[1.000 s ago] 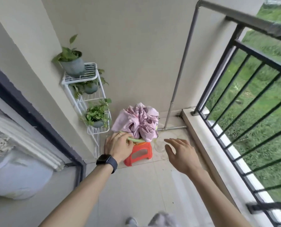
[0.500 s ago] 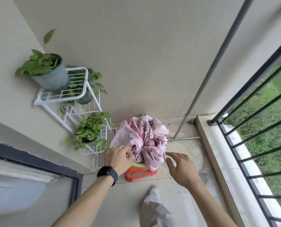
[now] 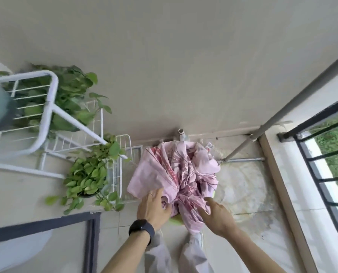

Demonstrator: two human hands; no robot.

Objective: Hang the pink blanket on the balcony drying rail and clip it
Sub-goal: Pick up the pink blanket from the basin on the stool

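While pink blanket (image 3: 176,174) sits bunched, 2 hands touch it; grip state unclear.

Both bare forearms enter frame from 6 o'clock, reaching toward 12. Left hand (image 3: 154,208) at centre-bottom, back of hand up, fingers curled under out of sight, ring on one finger, black watch on wrist. Right hand (image 3: 216,214) just beside it at 3 o'clock side, fingers extended and slightly spread, pointing toward 11 o'clock, palm down. Legs visible below, between arms.
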